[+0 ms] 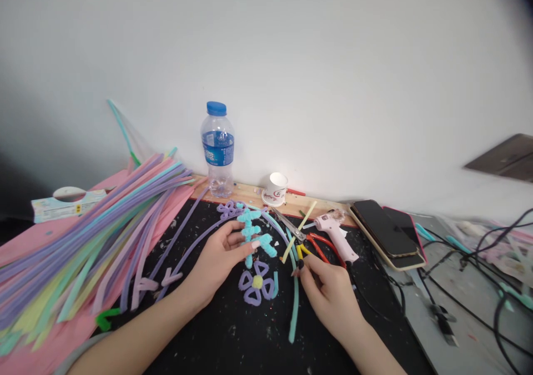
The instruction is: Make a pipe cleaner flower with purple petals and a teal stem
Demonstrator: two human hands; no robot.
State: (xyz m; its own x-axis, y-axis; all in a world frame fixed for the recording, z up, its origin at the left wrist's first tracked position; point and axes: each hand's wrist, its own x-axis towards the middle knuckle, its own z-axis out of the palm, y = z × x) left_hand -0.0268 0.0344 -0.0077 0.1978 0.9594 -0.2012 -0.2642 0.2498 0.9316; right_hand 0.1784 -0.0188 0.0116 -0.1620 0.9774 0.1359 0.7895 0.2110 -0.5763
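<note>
Between the thumb and fingers of my left hand (227, 253) is a turquoise fuzzy pipe-cleaner shape (250, 231) with several bumps. Just below it, a purple pipe-cleaner flower (245, 280) with a yellow centre lies on the black mat (216, 336). My right hand (327, 292) has its fingers curled together beside the yellow part of a tool's handles (305, 250); whether they grip anything is hidden. A teal stem (293, 317) runs down just left of that hand. Scissors (287, 224) with red handles and a pale pink glue gun (337, 233) lie beyond it.
Many pastel pipe cleaners (95, 242) spread over pink paper at the left. A plastic bottle (218, 153) and a white paper cup (276, 188) stand near the wall. Phones (385, 228) and black cables (470, 289) lie at the right.
</note>
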